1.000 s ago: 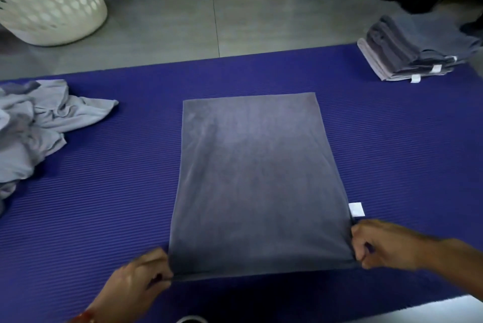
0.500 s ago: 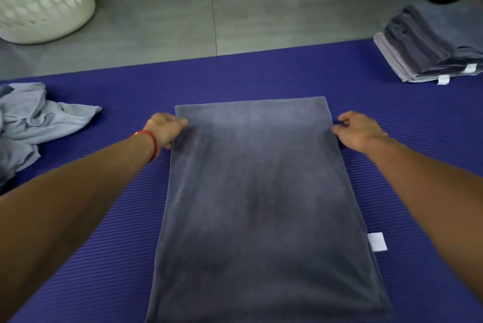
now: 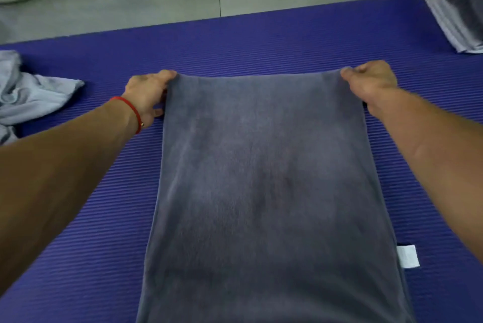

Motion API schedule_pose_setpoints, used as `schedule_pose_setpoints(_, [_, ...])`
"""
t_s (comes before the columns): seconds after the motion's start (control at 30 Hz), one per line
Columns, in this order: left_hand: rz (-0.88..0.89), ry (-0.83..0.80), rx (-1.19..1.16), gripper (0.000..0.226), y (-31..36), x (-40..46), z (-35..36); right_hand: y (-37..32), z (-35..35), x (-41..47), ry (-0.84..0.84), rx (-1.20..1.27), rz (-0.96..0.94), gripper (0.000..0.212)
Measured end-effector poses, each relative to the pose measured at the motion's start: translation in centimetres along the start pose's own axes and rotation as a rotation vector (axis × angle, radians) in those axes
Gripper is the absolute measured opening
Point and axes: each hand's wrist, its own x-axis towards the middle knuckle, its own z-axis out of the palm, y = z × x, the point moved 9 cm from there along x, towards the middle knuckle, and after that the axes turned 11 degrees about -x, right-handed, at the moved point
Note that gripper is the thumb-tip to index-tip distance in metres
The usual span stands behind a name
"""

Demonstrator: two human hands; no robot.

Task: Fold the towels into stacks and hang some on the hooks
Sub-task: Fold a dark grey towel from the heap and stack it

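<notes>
Grey towel (image 3: 264,192) flat on the blue mat (image 3: 261,42) — left hand (image 3: 147,92) and right hand (image 3: 371,82) each pinching a far corner.

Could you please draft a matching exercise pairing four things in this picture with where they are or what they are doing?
Things:
1. left hand
2. folded towel stack
3. crumpled light towel
4. white label

Descriptions:
A. at the mat's far right corner
B. pinches the grey towel's far left corner
C. sticks out at the grey towel's right edge
D. lies loose at the mat's left side

Pairs: 1-B, 2-A, 3-D, 4-C
</notes>
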Motion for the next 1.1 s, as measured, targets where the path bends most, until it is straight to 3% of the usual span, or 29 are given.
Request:
schedule_pose_setpoints(0.1, [0.010,-0.051,0.058,0.010,0.0,0.3,-0.3,-0.4,0.9,0.5,-0.069,0.073,-0.049,0.029])
schedule_pose_setpoints(0.2, [0.059,-0.028,0.088,0.019,0.9,0.7,-1.0,-0.4,0.8,0.6,-0.095,0.061,-0.069,0.041])
schedule_pose_setpoints(0.37, [0.107,0.098,0.133,0.028,1.9,1.6,-1.8,-0.9,-2.1,0.8,0.065,-0.016,-0.156,0.028])
schedule_pose_setpoints(0.47, [0.213,0.157,0.412,0.025,2.2,1.2,-1.2,-0.5,-1.4,-0.6,0.115,-0.268,-0.204,0.048])
schedule_pose_setpoints(0.53, [0.368,0.209,0.666,0.035,2.2,-1.4,-0.6,-1.5,-0.1,-4.1,0.153,-0.516,-0.357,0.061])
schedule_pose_setpoints(0.6, [0.630,0.113,0.878,0.042,0.7,-6.6,1.7,-2.9,1.7,-10.1,0.216,-0.653,-0.659,0.063])
schedule_pose_setpoints(0.67, [0.863,-0.126,1.041,0.046,-3.4,-14.5,4.3,-1.7,4.4,-18.0,0.135,-0.675,-0.907,0.066])
schedule_pose_setpoints(0.8, [1.021,-0.561,1.284,0.060,-13.4,-24.8,4.6,6.2,7.7,-28.5,-0.115,-0.861,-1.145,0.073])
schedule_pose_setpoints(0.97, [0.960,-0.584,1.431,0.064,-14.8,-24.2,3.9,13.4,1.4,-24.0,-0.033,-0.963,-0.945,0.072])
schedule_pose_setpoints(1.1, [0.941,-0.548,1.346,0.061,-14.7,-26.5,2.7,14.0,-0.3,-24.4,0.039,-0.992,-0.881,0.074])
